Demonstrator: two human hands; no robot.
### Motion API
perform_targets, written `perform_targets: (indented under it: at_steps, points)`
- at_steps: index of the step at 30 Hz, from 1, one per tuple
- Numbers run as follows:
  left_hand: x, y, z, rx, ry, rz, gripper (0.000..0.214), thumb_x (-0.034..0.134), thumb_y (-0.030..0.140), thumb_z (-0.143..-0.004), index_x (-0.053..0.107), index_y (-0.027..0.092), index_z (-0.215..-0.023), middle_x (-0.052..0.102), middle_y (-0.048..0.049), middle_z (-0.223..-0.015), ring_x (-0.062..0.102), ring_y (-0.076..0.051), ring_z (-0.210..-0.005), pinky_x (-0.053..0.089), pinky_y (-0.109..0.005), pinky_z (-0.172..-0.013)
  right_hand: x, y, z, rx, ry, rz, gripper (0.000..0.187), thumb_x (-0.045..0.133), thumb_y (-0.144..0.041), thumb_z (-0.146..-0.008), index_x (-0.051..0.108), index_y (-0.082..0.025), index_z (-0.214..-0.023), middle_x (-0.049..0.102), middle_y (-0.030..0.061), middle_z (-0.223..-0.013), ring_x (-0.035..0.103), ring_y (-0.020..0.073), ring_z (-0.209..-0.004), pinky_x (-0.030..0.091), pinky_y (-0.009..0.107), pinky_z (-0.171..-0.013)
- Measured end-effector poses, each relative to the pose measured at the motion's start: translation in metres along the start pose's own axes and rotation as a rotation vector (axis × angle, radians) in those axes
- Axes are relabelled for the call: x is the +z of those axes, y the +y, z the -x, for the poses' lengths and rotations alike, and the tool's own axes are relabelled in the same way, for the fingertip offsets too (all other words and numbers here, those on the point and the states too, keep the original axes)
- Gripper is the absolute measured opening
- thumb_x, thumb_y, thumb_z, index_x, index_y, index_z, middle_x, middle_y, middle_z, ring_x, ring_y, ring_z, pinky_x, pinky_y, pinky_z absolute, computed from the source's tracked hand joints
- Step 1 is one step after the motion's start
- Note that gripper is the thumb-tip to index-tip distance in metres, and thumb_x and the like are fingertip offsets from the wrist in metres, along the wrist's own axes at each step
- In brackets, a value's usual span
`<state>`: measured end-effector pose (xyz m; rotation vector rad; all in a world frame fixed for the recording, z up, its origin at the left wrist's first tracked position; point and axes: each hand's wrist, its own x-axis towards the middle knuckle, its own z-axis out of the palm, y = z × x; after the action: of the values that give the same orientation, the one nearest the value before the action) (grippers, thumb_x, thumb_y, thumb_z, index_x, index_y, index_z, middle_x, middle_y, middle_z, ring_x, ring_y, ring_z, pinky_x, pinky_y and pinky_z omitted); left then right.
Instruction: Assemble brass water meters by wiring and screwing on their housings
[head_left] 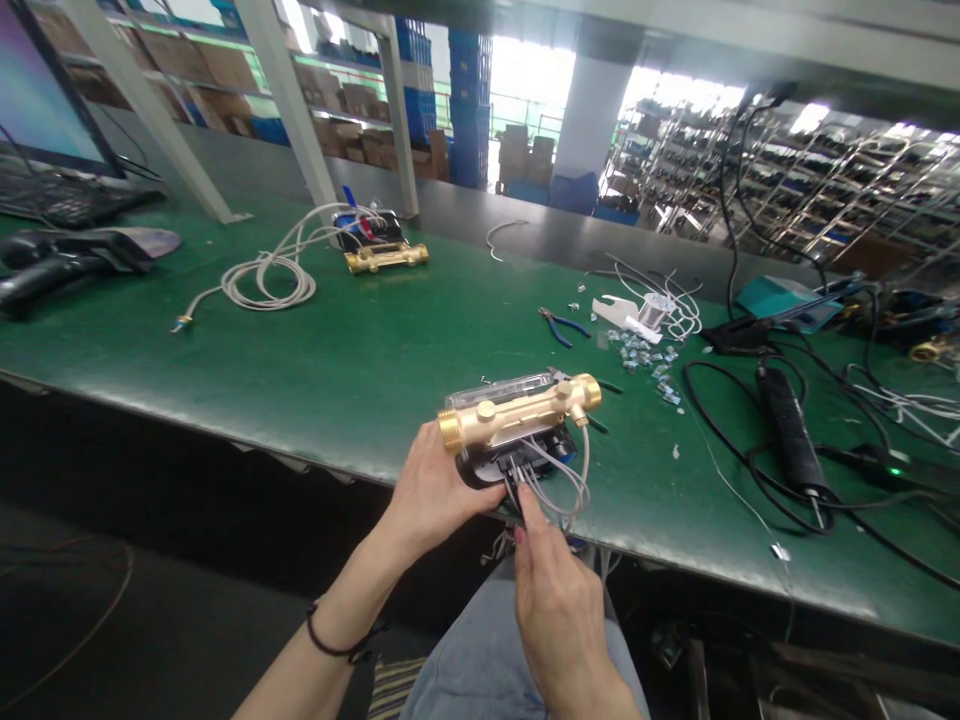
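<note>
My left hand (433, 492) is wrapped round the left end of a flow meter, holding it tilted at the table's front edge. Its brass pipe body (521, 413) has threaded ends and faces up. Under the pipe is a black housing (480, 466) from which several thin grey wires (581, 480) loop out. One of them reaches a fitting at the pipe's right end. My right hand (559, 600) is closed, index finger stretched along a slim black tool (514, 492) whose tip is among the wires at the housing. The tool's exact kind is unclear, its lower part hidden by my fingers.
Blue-handled cutters (559, 326) lie beyond the meter, near small scattered clips (637, 350) and a solder spool (656, 310). A black corded electric screwdriver (791, 430) rests at right among cables. Another brass meter (386, 258) with coiled cable (262, 285) sits far left, near a barcode scanner (82, 260).
</note>
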<state>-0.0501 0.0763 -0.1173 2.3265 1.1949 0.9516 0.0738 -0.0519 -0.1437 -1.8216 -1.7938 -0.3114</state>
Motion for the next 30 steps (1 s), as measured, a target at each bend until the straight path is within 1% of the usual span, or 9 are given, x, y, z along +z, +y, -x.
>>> perform_targets:
  at_steps: [3, 6, 12, 15, 20, 24, 26, 28, 30]
  points:
    - [-0.002, 0.004, -0.002, 0.014, -0.007, -0.003, 0.06, 0.072, 0.027, -0.064, 0.053, 0.028, -0.121, 0.056, -0.0032, -0.125, 0.05, -0.028, -0.117, 0.04, -0.041, -0.099, -0.011, -0.001, -0.003, -0.037, -0.041, 0.107, 0.046, 0.029, -0.007, -0.091, 0.037, -0.012, -0.136, 0.066, 0.0068, -0.077, 0.06, 0.0143, -0.048, 0.047, 0.024, -0.042]
    - [-0.001, 0.004, -0.002, -0.012, -0.013, -0.01, 0.061, 0.073, 0.028, -0.063, 0.053, 0.028, -0.121, 0.056, -0.0033, -0.125, 0.051, -0.028, -0.115, 0.041, -0.041, -0.098, -0.017, -0.005, -0.001, -0.021, -0.063, 0.159, 0.051, 0.027, -0.003, -0.086, 0.036, -0.01, -0.136, 0.063, 0.0051, -0.072, 0.058, 0.0147, -0.045, 0.046, 0.026, -0.041]
    - [0.001, 0.002, 0.0, -0.062, -0.017, -0.006, 0.061, 0.072, 0.029, -0.063, 0.054, 0.027, -0.121, 0.056, -0.004, -0.125, 0.052, -0.028, -0.112, 0.042, -0.043, -0.097, -0.024, -0.008, 0.008, -0.05, -0.14, 0.273, 0.063, 0.037, -0.001, -0.077, 0.033, -0.009, -0.14, 0.061, 0.004, -0.07, 0.056, 0.0147, -0.044, 0.043, 0.026, -0.039]
    - [0.002, 0.003, 0.0, -0.05, -0.01, -0.009, 0.062, 0.072, 0.03, -0.063, 0.053, 0.026, -0.122, 0.056, -0.0048, -0.124, 0.051, -0.029, -0.113, 0.041, -0.043, -0.098, -0.03, -0.011, 0.008, -0.053, -0.18, 0.342, 0.067, 0.043, -0.002, -0.072, 0.037, -0.009, -0.139, 0.06, 0.003, -0.065, 0.055, 0.0141, -0.042, 0.042, 0.024, -0.039]
    - [0.002, 0.003, 0.001, -0.046, 0.008, 0.001, 0.062, 0.073, 0.031, -0.063, 0.053, 0.025, -0.122, 0.056, -0.0059, -0.123, 0.05, -0.03, -0.114, 0.039, -0.045, -0.099, -0.048, -0.019, -0.018, -0.001, -0.246, 0.358, 0.062, 0.049, -0.002, -0.064, 0.056, -0.012, -0.124, 0.064, 0.0047, -0.06, 0.055, 0.0163, -0.036, 0.04, 0.024, -0.034]
    - [0.001, 0.004, 0.0, -0.026, 0.011, 0.031, 0.061, 0.074, 0.034, -0.065, 0.053, 0.027, -0.122, 0.056, -0.0052, -0.124, 0.05, -0.029, -0.115, 0.041, -0.045, -0.098, -0.067, -0.019, -0.048, 0.037, -0.454, 0.307, 0.059, 0.05, -0.002, -0.065, 0.06, -0.015, -0.122, 0.067, 0.0063, -0.057, 0.06, 0.0189, -0.038, 0.039, 0.022, -0.034]
    - [0.0, 0.005, -0.001, -0.03, 0.016, 0.038, 0.062, 0.074, 0.035, -0.064, 0.053, 0.026, -0.122, 0.057, -0.0059, -0.123, 0.051, -0.03, -0.113, 0.042, -0.046, -0.097, -0.07, -0.016, -0.054, 0.042, -0.526, 0.297, 0.059, 0.05, -0.002, -0.067, 0.058, -0.016, -0.123, 0.067, 0.0073, -0.057, 0.062, 0.0201, -0.041, 0.041, 0.023, -0.036]
    - [0.0, 0.005, -0.001, -0.023, 0.016, 0.049, 0.061, 0.074, 0.034, -0.064, 0.053, 0.026, -0.121, 0.057, -0.006, -0.123, 0.051, -0.03, -0.114, 0.042, -0.046, -0.097, -0.066, -0.013, -0.049, 0.034, -0.501, 0.275, 0.061, 0.048, -0.001, -0.067, 0.057, -0.015, -0.125, 0.068, 0.0075, -0.059, 0.062, 0.0206, -0.041, 0.044, 0.024, -0.037]
    - [0.0, 0.005, -0.001, -0.01, 0.011, 0.053, 0.06, 0.074, 0.032, -0.064, 0.054, 0.026, -0.12, 0.057, -0.0057, -0.124, 0.05, -0.03, -0.115, 0.041, -0.046, -0.098, -0.053, -0.009, -0.036, 0.02, -0.39, 0.22, 0.062, 0.045, -0.001, -0.068, 0.054, -0.013, -0.128, 0.07, 0.0079, -0.065, 0.062, 0.0201, -0.043, 0.046, 0.025, -0.037]
